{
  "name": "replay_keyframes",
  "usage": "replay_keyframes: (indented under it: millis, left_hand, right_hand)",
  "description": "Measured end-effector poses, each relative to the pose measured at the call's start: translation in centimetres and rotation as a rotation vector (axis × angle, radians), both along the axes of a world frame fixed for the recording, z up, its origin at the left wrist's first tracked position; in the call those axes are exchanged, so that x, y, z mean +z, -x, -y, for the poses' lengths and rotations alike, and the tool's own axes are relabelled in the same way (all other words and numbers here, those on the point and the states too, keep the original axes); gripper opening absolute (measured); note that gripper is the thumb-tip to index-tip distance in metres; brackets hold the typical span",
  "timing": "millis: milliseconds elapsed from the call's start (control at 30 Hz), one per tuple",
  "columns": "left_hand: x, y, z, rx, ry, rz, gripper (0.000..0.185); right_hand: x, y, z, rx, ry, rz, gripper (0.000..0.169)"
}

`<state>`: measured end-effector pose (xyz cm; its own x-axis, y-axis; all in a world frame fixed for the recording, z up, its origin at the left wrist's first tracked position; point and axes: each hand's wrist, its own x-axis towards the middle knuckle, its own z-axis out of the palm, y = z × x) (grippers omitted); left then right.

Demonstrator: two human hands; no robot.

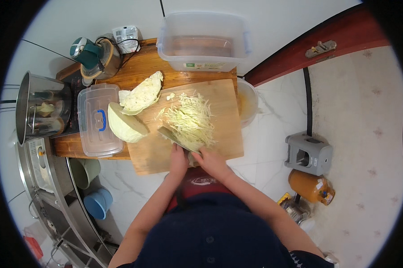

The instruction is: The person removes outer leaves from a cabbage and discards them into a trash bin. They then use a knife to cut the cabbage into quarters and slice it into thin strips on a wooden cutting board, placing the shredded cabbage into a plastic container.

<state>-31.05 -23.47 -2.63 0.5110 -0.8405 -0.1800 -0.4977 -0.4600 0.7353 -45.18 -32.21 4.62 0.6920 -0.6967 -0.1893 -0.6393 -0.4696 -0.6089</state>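
Observation:
On the wooden cutting board (226, 110) lies a heap of shredded cabbage (193, 117). My right hand (211, 162) grips the handle end of a broad-bladed kitchen knife (174, 137), whose blade slants up and left along the heap's near edge. Close beside it, my left hand (179, 160) is at the near side of the blade, by a pale piece of cabbage; its fingertips are partly hidden, so its hold cannot be told. Two large cut pieces of cabbage, a smooth wedge (126, 124) and a piece with its cut face up (143, 95), rest at the board's left edge.
A clear plastic bin (201, 63) stands behind the board. Leftward are its likely lid (87, 134) with a blue handle, a steel pot (22, 110) and a corded appliance (91, 57). A whitish bucket (248, 100) is beyond the right edge; a grey stool (322, 154) stands farther right.

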Motion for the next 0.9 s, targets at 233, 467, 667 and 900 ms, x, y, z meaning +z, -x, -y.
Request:
replay_keyframes:
  millis: [233, 467, 667, 900]
  left_hand:
    - [1.7, 0.0, -0.4, -0.108, -0.021, 0.068, 0.017]
    - [-0.5, 0.0, -1.2, -0.053, 0.127, 0.094, 0.025]
    - [0.1, -0.1, -1.0, -0.068, -0.089, 0.044, 0.033]
    - [1.0, 0.0, -0.4, -0.015, -0.055, -0.019, 0.034]
  right_hand:
    - [-3.6, -2.2, 1.9, 0.019, -0.114, 0.044, 0.05]
    - [2.0, 0.5, 0.8, 0.063, 0.243, 0.259, 0.041]
    - [4.1, 3.7, -0.9, 0.014, -0.162, -0.164, 0.038]
    - [-1.7, -0.9, 0.3, 0.006, -0.039, -0.084, 0.038]
